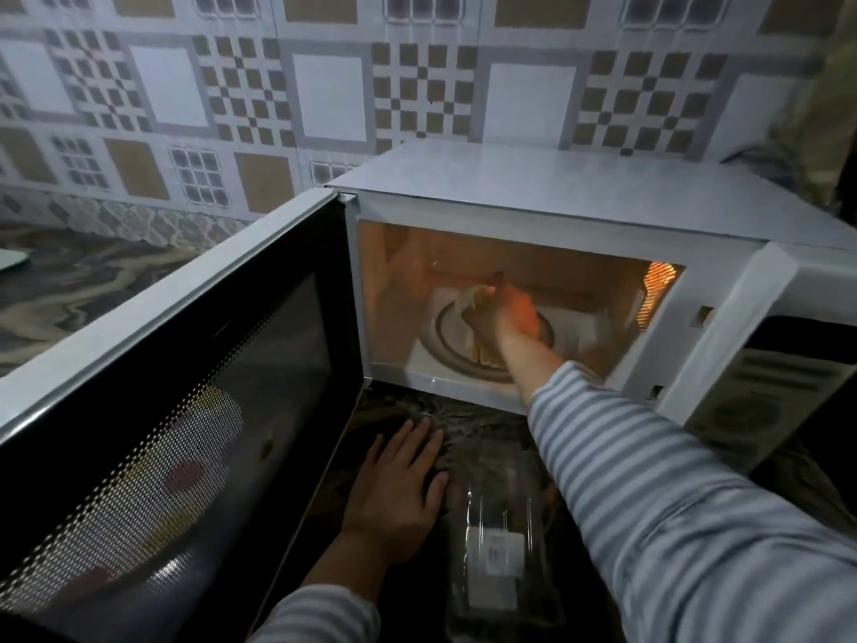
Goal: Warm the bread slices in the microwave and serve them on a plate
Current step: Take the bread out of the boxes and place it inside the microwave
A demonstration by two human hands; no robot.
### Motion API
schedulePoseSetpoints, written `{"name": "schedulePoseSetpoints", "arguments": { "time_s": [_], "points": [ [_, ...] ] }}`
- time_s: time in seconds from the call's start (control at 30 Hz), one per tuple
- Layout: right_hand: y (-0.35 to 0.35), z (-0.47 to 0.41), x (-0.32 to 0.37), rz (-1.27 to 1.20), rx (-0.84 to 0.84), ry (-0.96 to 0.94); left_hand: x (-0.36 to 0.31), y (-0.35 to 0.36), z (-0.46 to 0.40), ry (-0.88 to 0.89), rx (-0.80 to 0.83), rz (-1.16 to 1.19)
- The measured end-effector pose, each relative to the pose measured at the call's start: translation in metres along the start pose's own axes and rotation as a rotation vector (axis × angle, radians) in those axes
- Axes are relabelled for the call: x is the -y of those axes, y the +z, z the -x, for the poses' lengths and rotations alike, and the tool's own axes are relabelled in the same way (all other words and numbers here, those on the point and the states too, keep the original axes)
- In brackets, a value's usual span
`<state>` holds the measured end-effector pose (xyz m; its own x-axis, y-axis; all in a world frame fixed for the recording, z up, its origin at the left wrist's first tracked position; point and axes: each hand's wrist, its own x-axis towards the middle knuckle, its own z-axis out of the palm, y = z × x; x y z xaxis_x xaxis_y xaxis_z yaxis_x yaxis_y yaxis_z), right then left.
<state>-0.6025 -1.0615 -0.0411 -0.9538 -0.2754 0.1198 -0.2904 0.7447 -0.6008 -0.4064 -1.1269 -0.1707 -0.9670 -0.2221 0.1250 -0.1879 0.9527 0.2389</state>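
A white microwave (547, 187) is seen on a marbled desk (69, 290), set against a tiled wall (324, 95). Its door (176, 387) is swung fully open to the left, and the cavity is lit orange by the lamp at the right wall.

The right hand (508, 313) is reached deep into the cavity, above the round turntable (445, 336). Its fingers (487, 294) are curled round a bread slice (475, 297), which is held tilted at the far side of the hand. More slices (482, 357) are seen below the wrist, on the turntable; how many cannot be told, since the hand and forearm cover them. Whether a paper or plate lies under the slices cannot be told in the glare. The right arm is covered by a striped sleeve (672, 503).

The left hand (399, 489) is laid flat on the desk just in front of the microwave, beside the lower edge of the open door. Its fingers are straight and spread, and nothing is held by them.

A clear plastic bag (496, 549) with a white label is seen lying on the desk between the two arms, just right of the left hand. Its contents cannot be made out in the dim light.
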Motion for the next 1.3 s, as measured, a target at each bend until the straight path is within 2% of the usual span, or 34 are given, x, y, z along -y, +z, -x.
{"name": "schedulePoseSetpoints", "arguments": {
  "time_s": [0.23, 0.57, 0.67, 0.73, 0.8, 0.9, 1.0, 1.13, 1.3],
  "points": [
    [0.016, -0.013, 0.001, -0.017, -0.008, -0.072, 0.003, 0.001, -0.002, 0.002, -0.011, 0.007],
    [0.012, -0.003, 0.004, -0.024, 0.009, -0.033, 0.004, 0.005, -0.003, 0.001, -0.014, 0.010],
    [0.001, 0.014, 0.004, 0.044, 0.006, -0.057, 0.004, 0.003, -0.003, 0.006, 0.017, 0.004],
    [-0.005, 0.030, -0.002, 0.018, -0.015, -0.025, 0.003, -0.001, 0.000, 0.002, 0.019, 0.072],
    [-0.015, 0.053, -0.011, 0.016, -0.004, -0.006, 0.000, -0.008, 0.006, -0.035, -0.024, 0.240],
    [-0.036, 0.097, -0.025, -0.032, 0.045, -0.061, -0.007, -0.023, 0.023, -0.064, -0.107, 0.422],
    [-0.054, 0.147, -0.043, -0.025, 0.090, -0.053, -0.019, -0.041, 0.047, -0.017, -0.182, 0.448],
    [-0.074, 0.212, -0.075, -0.044, 0.041, -0.042, -0.043, -0.059, 0.075, 0.075, -0.246, 0.362],
    [-0.093, 0.270, -0.114, 0.020, -0.001, -0.044, -0.093, -0.062, 0.103, 0.314, -0.315, 0.306]
  ]
}}
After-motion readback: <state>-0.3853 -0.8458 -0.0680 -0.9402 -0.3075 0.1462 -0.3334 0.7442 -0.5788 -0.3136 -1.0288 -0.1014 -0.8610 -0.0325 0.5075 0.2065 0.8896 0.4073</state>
